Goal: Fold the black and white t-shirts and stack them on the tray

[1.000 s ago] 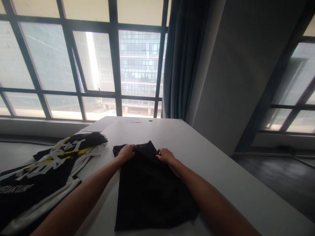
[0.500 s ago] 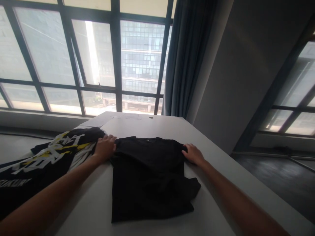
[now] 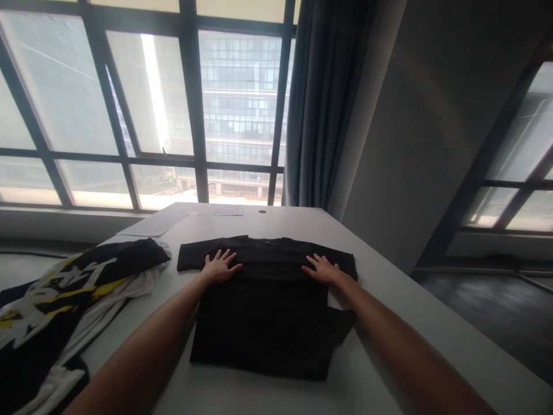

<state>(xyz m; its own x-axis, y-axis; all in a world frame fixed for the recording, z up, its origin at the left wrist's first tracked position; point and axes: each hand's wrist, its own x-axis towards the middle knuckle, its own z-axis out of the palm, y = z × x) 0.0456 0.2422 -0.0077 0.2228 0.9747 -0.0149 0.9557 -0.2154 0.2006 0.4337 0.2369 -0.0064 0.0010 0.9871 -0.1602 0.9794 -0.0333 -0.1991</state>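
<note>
"Sleeves (image 3: pixel 190 256) lay stretched to both sides on that short-sleeved black fabric T-shirt (image 3: pixel 268 323), didn't they? Where was it, from where you stood?"

"Mid-table, on the smooth white rectangular table (image 3: pixel 294 222), collar toward the far edge, body well short of the right edge. The left hand (image 3: pixel 221 267) and the right hand (image 3: pixel 322 269) rested palm down on its chest, fingers spread, gripping nothing that I could see."

"What worried you?"

"The lower right side. A point of black cloth (image 3: pixel 343 324) stuck out there, hem or under-layer, I couldn't tell, so smoothing over it could have pressed in a crease. Uneven pressure from the palms might have dragged everything askew, too. And the rumpled heap of black, white and yellow printed clothes (image 3: pixel 86 276) sat toward the left edge, where a careless reach could have disturbed it."

"Any writing?"

"A tiny pale label (image 3: pixel 266 242) inside the collar, too small to read. Big white letters ran across the heap, but folds broke them up; perhaps one was a T. The flat white paper sheets (image 3: pixel 151 223) by the far left corner showed nothing legible. I spotted no brand."
</note>
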